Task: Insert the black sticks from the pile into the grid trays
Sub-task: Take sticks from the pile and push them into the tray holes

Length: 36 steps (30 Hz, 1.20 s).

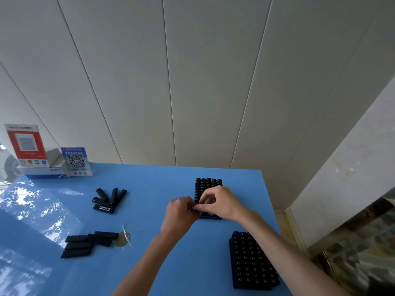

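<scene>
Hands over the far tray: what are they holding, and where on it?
Both the left hand and right hand pinch something small and dark at the far tray; which part cannot be told.

Landmark = far grid tray (208,185), black, standing on the blue table (149,242), long axis running away from the viewer. Its far rows are packed with upright black sticks, tops showing; near end hidden under the hands, fill there can't be told. Second grid tray (252,260) sits nearer than it and slightly right, well apart, every visible slot filled, round tops up. Loose sticks: far pile (110,199) well left of the far tray, about level with it, a few fanned and overlapping, one with white lettering. Near pile (87,243) left and nearer, sticks lying flat, roughly parallel, touching
</scene>
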Motion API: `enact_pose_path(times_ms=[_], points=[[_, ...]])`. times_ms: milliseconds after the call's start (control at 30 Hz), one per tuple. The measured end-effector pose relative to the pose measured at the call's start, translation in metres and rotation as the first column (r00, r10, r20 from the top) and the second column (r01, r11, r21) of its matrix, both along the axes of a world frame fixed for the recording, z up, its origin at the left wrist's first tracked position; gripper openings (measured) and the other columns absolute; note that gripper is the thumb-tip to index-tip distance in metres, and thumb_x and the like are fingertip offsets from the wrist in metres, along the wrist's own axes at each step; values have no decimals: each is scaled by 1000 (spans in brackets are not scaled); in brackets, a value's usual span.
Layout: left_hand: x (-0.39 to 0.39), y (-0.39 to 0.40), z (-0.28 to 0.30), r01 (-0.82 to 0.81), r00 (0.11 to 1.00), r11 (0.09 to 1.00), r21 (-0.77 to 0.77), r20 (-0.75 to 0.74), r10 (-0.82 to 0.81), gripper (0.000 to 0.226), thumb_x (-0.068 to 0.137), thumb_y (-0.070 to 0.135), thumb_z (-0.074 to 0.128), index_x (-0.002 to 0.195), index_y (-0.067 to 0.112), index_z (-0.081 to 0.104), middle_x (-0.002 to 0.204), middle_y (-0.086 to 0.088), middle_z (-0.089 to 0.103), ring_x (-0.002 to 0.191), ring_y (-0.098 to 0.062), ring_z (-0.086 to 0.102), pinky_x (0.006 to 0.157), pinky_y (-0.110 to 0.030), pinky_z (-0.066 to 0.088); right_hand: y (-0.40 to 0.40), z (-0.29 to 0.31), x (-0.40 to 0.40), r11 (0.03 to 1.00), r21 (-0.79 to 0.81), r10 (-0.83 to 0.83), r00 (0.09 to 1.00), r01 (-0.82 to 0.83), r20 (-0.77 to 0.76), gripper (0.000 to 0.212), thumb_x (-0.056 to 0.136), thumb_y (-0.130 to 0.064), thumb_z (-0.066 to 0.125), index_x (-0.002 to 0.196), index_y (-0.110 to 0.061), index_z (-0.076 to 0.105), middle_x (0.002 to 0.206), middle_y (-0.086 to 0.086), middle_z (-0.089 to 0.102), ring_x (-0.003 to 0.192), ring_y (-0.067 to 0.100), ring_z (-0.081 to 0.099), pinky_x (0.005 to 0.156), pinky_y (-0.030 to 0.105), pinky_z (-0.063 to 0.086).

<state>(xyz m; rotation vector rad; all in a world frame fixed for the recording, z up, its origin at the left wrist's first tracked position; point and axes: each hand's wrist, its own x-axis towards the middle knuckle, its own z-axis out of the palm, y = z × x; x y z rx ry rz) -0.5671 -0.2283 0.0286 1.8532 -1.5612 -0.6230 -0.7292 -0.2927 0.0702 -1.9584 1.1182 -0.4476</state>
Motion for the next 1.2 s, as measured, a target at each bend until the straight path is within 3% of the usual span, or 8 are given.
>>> enact_pose_path(times_ms=[100, 167, 267, 400, 500, 667, 833, 1200], points=[[1, -2, -3, 13, 999, 1000, 7, 37, -13, 12, 78, 24, 82, 80, 21, 70, 72, 12, 62, 68, -5, 60, 59, -18, 44, -3, -2, -2, 999, 32, -9, 1000, 8, 9, 19, 76, -23, 87, 82, -10, 75, 73, 3, 75, 65, 17, 72, 68, 32, 62], [2, -2, -4, 19, 998, 1000, 11, 55, -19, 15, 79, 27, 82, 86, 20, 70, 77, 13, 61, 70, -5, 59, 59, -16, 41, -6, -3, -3, 1000, 11, -7, 1000, 8, -21, 13, 74, -17, 84, 83, -14, 76, 76, 1, 75, 72, 17, 72, 73, 36, 62], [2, 0, -4, 47, 986, 999, 13, 157, -48, 19, 85, 37, 76, 98, 25, 67, 94, 14, 63, 82, -7, 61, 64, -21, 44, -11, -4, -7, 1000, -12, -11, 997, 10, -81, 17, 73, -7, 76, 86, -18, 76, 80, 0, 74, 71, 15, 70, 73, 33, 60], [9, 1, 0, 111, 930, 994, -1, 352, -103, 35, 96, 47, 59, 126, 29, 62, 120, 12, 64, 112, -12, 59, 89, -28, 43, -21, -12, -19, 999, -34, -33, 992, 29, -122, 20, 78, -5, 73, 88, -21, 76, 85, -1, 74, 73, 16, 70, 73, 29, 60], [19, 0, 0, 133, 881, 991, 11, 457, -123, 43, 100, 48, 51, 138, 30, 55, 134, 12, 60, 121, -13, 55, 100, -29, 38, -28, -19, -29, 995, -87, -54, 983, 39, -178, 20, 85, -9, 70, 98, -22, 77, 93, -5, 73, 80, 11, 69, 78, 22, 56], [34, 1, -3, 112, 871, 993, 31, 478, -113, 42, 100, 44, 51, 138, 27, 58, 138, 10, 60, 122, -14, 56, 103, -31, 37, -32, -33, -44, 976, -217, -82, 953, 18, -291, 22, 90, -12, 68, 109, -19, 76, 91, -5, 72, 81, 10, 63, 82, 25, 53], [41, 3, -4, 82, 872, 994, 68, 479, -105, 40, 101, 44, 49, 137, 28, 59, 138, 12, 59, 124, -12, 54, 103, -30, 37, -31, -46, -49, 959, -280, -123, 945, 35, -302, 15, 90, -11, 68, 103, -15, 76, 89, -1, 73, 81, 14, 64, 82, 34, 55], [44, 8, -6, 61, 889, 991, 116, 446, -107, 39, 101, 44, 49, 134, 27, 60, 137, 11, 60, 124, -12, 54, 105, -31, 37, -30, -63, -47, 958, -288, -101, 941, 4, -324, 18, 92, -11, 69, 108, -16, 75, 98, -2, 68, 91, 14, 61, 86, 29, 50]])
